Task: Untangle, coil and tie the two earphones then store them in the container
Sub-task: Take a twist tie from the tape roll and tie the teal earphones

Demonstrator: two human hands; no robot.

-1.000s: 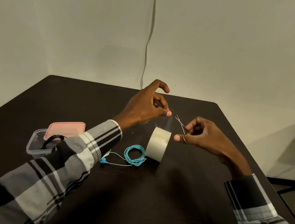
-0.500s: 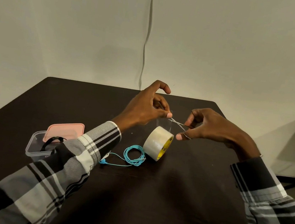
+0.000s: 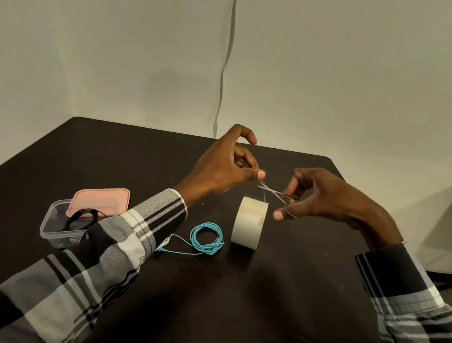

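One earphone looks finished: a black earphone (image 3: 81,217), coiled, lies inside the clear plastic container (image 3: 49,231), which is below the left hand (image 3: 223,168) and further left, with its pink lid (image 3: 100,202) leaning on the rim. The blue earphone (image 3: 206,238) is coiled on the surface (image 3: 274,305), below the left hand and just beside the tape roll (image 3: 250,222); I judge it is not yet tied or stored. The left hand pinches a tape strip (image 3: 264,194) pulled up from the roll, and the right hand (image 3: 321,198) holds small scissors (image 3: 275,191) at it. The strip is nearly transparent, and the left sleeve hides the earbuds
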